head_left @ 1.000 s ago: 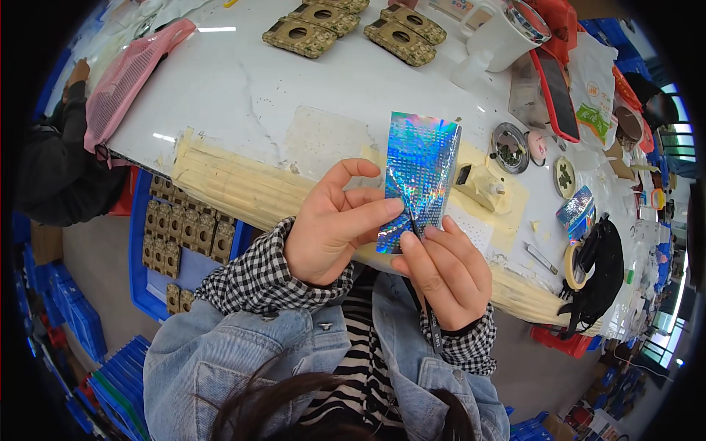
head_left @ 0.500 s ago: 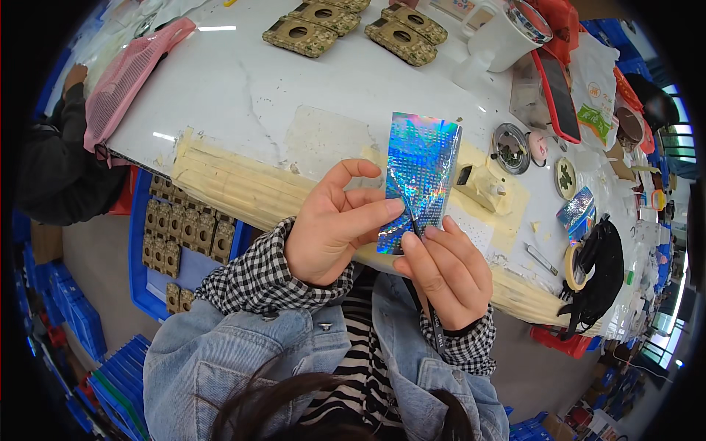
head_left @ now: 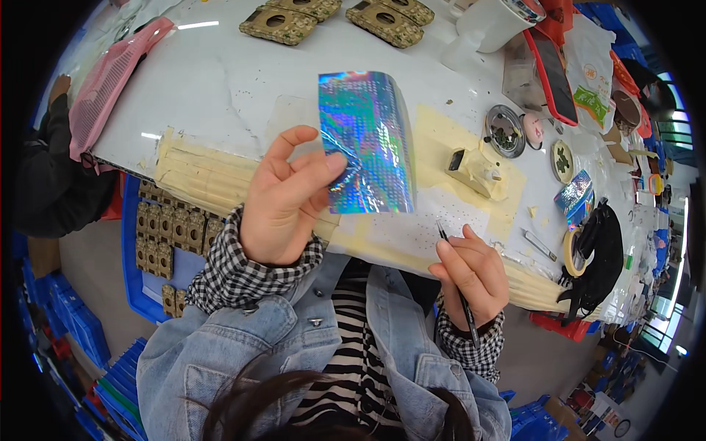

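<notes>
My left hand (head_left: 287,202) pinches a shiny blue holographic sheet (head_left: 371,136) at its lower left, between thumb and fingers. Small raised marks run in rows over the sheet, which bows slightly and is held up above the table. To the right, my right hand (head_left: 474,283) has its fingers closed round slim black tweezers (head_left: 470,323). Their fine tip points up, apart from the sheet; whether it bears anything is too small to tell. Beyond the tip lies white paper (head_left: 430,226) with tiny dark specks. A block wrapped in yellow tape (head_left: 478,173) stands behind it.
Camouflage-patterned shells (head_left: 279,26) lie at the far edge; more fill a blue crate (head_left: 136,283) below on the left. A round metal dish (head_left: 506,131), red phone (head_left: 553,81), metal tool (head_left: 539,244) and black bag (head_left: 599,250) are at right. Another person's sleeve (head_left: 44,162) is at left.
The sheet has moved left and up with my left hand. My right hand has drawn the tweezers off the sheet, down and to the right.
</notes>
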`<action>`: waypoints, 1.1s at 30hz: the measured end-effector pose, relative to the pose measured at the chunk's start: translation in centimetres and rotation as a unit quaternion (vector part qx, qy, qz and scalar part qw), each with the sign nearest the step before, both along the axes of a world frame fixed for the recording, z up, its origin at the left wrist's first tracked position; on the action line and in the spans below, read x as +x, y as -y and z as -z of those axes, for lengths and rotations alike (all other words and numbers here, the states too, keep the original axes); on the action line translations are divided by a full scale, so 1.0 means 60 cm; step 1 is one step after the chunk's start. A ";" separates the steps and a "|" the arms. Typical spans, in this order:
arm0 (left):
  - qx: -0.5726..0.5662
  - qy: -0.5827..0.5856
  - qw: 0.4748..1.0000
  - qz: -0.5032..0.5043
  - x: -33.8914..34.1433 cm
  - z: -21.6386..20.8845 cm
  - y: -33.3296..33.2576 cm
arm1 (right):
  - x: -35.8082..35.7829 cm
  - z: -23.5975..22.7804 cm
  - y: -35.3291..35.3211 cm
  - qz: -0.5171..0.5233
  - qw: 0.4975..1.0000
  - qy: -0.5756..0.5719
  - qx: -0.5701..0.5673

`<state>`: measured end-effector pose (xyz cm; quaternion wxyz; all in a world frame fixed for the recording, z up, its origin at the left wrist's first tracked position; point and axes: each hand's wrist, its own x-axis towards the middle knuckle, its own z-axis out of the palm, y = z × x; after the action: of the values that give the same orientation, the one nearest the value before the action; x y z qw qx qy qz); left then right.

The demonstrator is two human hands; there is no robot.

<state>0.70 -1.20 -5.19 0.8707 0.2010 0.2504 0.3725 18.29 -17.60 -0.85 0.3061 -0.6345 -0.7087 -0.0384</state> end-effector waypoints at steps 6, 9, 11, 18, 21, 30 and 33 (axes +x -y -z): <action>0.020 0.008 0.999 -0.030 -0.002 0.005 -0.011 | 0.011 0.040 0.019 0.034 0.997 0.070 -0.001; 0.023 0.004 0.999 -0.024 -0.003 0.005 -0.011 | 0.010 0.044 0.014 0.032 0.996 0.080 -0.004; 0.018 0.001 0.999 -0.027 -0.002 0.000 -0.009 | 0.009 0.046 0.009 0.025 0.996 0.084 -0.017; 0.012 0.001 0.999 -0.033 0.000 -0.001 -0.007 | 0.005 0.034 -0.003 0.014 0.992 0.103 -0.073; 0.015 0.003 0.999 -0.034 0.000 0.001 -0.007 | 0.007 0.019 -0.008 -0.010 0.985 0.129 -0.110; 0.009 -0.009 0.999 -0.030 0.000 -0.002 -0.005 | 0.005 -0.022 -0.031 -0.068 0.958 0.187 -0.204; 0.009 -0.007 1.000 -0.027 -0.001 -0.003 -0.005 | 0.008 -0.024 -0.028 -0.064 0.965 0.158 -0.201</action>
<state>0.61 -0.90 -5.01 0.8569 0.2046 0.2587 0.3961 18.75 -15.94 0.58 0.0583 -0.6220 -0.7805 0.0244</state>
